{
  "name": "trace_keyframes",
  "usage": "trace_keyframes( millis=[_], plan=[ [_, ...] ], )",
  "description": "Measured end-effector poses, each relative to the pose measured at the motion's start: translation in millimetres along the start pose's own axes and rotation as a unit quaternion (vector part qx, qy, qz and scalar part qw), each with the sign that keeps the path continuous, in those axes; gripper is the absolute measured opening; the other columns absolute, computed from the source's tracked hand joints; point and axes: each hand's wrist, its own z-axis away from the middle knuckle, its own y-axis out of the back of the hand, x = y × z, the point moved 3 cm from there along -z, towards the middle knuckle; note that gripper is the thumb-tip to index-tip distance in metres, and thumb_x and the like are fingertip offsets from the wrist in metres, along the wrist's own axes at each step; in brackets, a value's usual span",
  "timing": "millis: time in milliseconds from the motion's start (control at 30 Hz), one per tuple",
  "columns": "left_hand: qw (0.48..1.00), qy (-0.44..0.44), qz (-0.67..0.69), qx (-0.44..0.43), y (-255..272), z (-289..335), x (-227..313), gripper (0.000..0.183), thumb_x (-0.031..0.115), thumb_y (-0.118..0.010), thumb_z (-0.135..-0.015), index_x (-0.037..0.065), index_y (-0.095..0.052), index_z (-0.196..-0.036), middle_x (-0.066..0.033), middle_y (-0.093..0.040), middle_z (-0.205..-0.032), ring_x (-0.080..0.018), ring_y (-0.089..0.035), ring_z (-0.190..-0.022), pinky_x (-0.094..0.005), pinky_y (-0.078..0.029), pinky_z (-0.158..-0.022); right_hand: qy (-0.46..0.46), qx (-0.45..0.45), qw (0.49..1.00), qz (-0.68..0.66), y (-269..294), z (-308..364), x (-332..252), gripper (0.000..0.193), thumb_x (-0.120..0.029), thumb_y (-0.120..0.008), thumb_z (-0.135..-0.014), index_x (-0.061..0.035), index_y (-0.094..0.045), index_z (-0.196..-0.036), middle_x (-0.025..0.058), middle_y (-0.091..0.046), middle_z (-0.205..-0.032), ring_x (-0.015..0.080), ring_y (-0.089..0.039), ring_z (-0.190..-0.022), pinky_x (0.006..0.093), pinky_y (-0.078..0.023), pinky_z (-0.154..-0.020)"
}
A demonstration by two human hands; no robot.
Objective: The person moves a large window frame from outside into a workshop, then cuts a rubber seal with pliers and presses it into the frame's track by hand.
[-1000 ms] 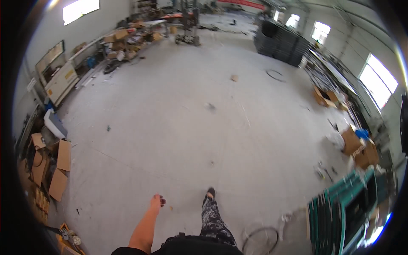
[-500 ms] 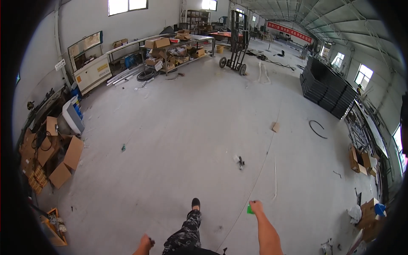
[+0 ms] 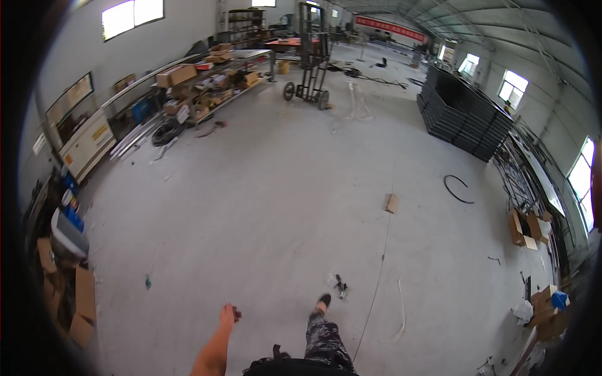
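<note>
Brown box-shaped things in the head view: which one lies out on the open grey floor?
The small brown box-shaped piece by the thin dark floor line; the larger brown cardboard boxes sit amid clutter along the sides.

Glaring, overexposed windows (image 3: pixel 119 21), softly lit grey floor (image 3: pixel 238 188), slight blur; lines bowed toward black rim

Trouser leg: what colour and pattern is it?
Black trouser leg with pale, mottled print; head view.

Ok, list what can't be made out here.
Right hand: not in the head view, probably beyond the lower edge.
Left hand: head view; too small and blurred to show any grip.
Dark object by the shoe: head view; too small to identify.
Cardboard at left: head view; cut off by dark rim.
</note>
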Motion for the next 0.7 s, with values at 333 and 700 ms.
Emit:
trace_keyframes(
  millis=[333, 700],
  plan=[
    [0.984, 0.153, -0.068, -0.054, -252.8, -199.0, 146.3, 0.059, 0.052, -0.028, -0.096, 0.0, -0.052, -0.108, -0.0185, -0.066, -0.089, -0.031, -0.066, -0.077, -0.0444, -0.052, -0.065, -0.053, 0.133, 0.98, -0.14, 436.7, -201.9, -130.1, 0.052, -0.048, -0.04, -0.087, -0.0057, -0.067, -0.101, 0.0182, -0.066, -0.104, 0.0348, -0.061, -0.101, 0.0424, -0.047, -0.088],
    [0.932, 0.332, 0.095, 0.111, -382.5, -431.9, 231.8, 0.036, 0.04, -0.036, -0.095, 0.007, -0.05, -0.09, -0.0125, -0.058, -0.081, -0.0261, -0.056, -0.069, -0.0431, -0.047, -0.06, 0.122, 0.292, 0.922, -0.224, 1058.3, -364.8, -386.1, 0.053, -0.055, -0.054, -0.079, -0.0078, -0.066, -0.1, 0.017, -0.066, -0.101, 0.0342, -0.062, -0.097, 0.0425, -0.049, -0.082]
  ],
)
